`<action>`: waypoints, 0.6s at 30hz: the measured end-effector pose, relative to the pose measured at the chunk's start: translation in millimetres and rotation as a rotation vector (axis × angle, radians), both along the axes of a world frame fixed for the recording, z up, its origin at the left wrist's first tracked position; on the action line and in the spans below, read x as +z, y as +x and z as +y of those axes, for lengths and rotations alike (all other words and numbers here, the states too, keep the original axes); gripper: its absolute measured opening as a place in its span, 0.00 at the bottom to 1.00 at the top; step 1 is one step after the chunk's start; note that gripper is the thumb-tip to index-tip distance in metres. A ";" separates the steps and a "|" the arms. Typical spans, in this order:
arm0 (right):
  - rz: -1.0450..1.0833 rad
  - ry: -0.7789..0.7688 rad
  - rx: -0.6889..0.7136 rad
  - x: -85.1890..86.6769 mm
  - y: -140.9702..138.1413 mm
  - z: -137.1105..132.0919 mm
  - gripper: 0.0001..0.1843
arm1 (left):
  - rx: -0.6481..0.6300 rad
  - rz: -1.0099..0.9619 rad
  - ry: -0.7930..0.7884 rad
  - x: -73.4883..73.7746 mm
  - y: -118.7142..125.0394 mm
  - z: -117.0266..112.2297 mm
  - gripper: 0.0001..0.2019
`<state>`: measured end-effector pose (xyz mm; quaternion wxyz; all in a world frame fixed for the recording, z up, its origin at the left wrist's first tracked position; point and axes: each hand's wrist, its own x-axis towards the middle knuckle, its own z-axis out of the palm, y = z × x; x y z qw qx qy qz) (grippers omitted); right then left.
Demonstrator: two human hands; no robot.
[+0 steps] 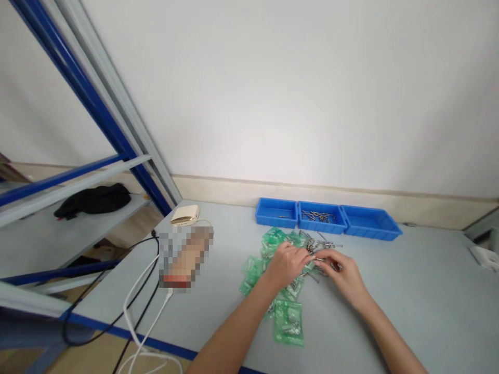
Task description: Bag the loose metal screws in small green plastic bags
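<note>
My left hand (287, 264) and my right hand (346, 274) meet over a loose pile of metal screws (309, 243). Between the fingertips of both hands is a thin metal screw (320, 259), pinched from each side. Several green plastic bags (289, 323) with small hardware inside spread out under and around my left hand. Its forearm and palm cover part of them. More long screws stick out from beneath my right fingers.
Three blue bins stand in a row behind the pile: a left bin (276, 222), a middle bin (322, 227) with screws in it, and a right bin (368, 231). A cream-coloured box (185, 215), a blurred-out object (189, 259) and cables (134, 301) are at the left.
</note>
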<state>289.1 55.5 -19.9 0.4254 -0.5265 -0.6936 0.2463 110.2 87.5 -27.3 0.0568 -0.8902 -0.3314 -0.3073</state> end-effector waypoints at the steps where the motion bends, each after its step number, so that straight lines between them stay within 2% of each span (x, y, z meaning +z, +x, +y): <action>1: 0.003 0.002 -0.016 0.2 0.4 -0.1 0.19 | -0.001 -0.013 0.004 -0.9 0.1 -0.1 0.15; 4: 0.007 -0.010 -0.053 2.3 1.5 -0.9 0.21 | -0.018 -0.014 0.020 -4.0 -0.3 -1.0 0.13; 9: -0.050 -0.025 0.024 10.1 0.8 -4.1 0.23 | -0.033 0.111 0.036 -7.0 -3.1 -2.1 0.10; 13: -0.057 -0.045 0.032 13.3 1.2 -6.6 0.24 | -0.022 0.140 0.039 -3.3 -3.9 -4.3 0.10; 18: -0.079 -0.061 0.007 11.3 2.8 -5.8 0.27 | -0.084 0.176 0.113 2.6 -4.3 -7.9 0.10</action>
